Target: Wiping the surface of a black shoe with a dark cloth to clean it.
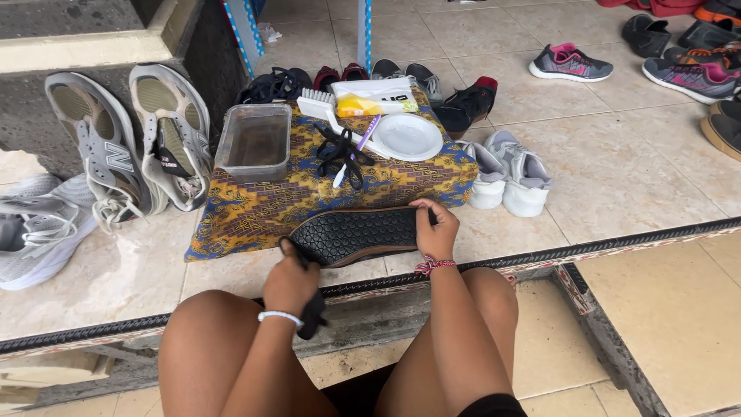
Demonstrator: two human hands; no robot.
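A black shoe lies sole-up on its side at the near edge of a patterned yellow and blue cloth. My right hand grips its right end, fingers curled over the edge. My left hand is at the shoe's left end and holds a black cloth or strap that hangs down by my wrist. Both my knees are below, in front of the ledge.
On the cloth sit a clear plastic tub, black laces, a toothbrush, a white lid and a white scrub brush. Grey sneakers lean against the wall at left. White shoes stand right; several more shoes lie beyond.
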